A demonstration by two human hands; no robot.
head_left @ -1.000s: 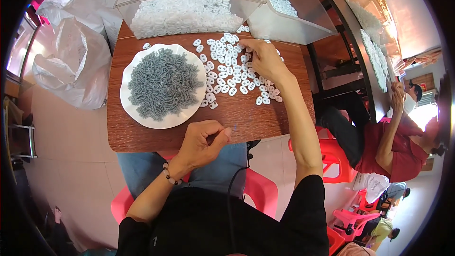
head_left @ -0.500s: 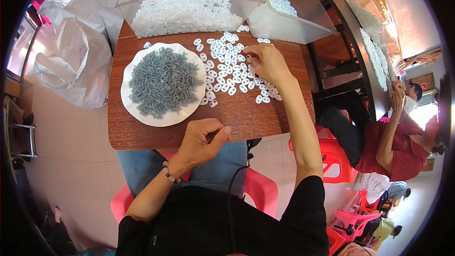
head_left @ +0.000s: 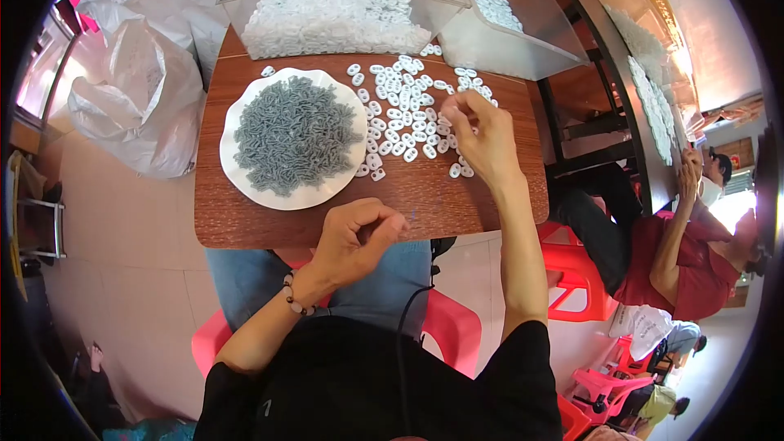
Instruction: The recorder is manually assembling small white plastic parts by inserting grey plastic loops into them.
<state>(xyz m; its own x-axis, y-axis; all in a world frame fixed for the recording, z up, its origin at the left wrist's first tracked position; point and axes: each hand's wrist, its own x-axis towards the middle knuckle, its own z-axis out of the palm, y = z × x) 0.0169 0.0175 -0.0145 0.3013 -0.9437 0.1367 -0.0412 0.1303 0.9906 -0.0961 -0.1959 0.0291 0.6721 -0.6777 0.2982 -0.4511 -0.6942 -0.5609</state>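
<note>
Many loose white oval plastic pieces, each with two dark-looking holes or marks, lie scattered on the brown wooden table. My right hand is over the right side of this spread, thumb and fingers curled together in a pinch; anything between the fingertips is hidden. My left hand is closed at the table's front edge, its thumb against the curled index finger. Whatever it may hold is too small to make out. Left of the pieces, a white scalloped plate bears a heap of small grey spiral-like parts.
A clear bin of white pieces stands at the table's back, beside another translucent bin. White sacks stand on the floor at left. At right are a dark rack, a red stool and a person in a red shirt.
My right hand has drawn slightly toward me and to the right, uncovering white pieces behind it. My left hand keeps its closed pose. The whole view has shifted a little.
</note>
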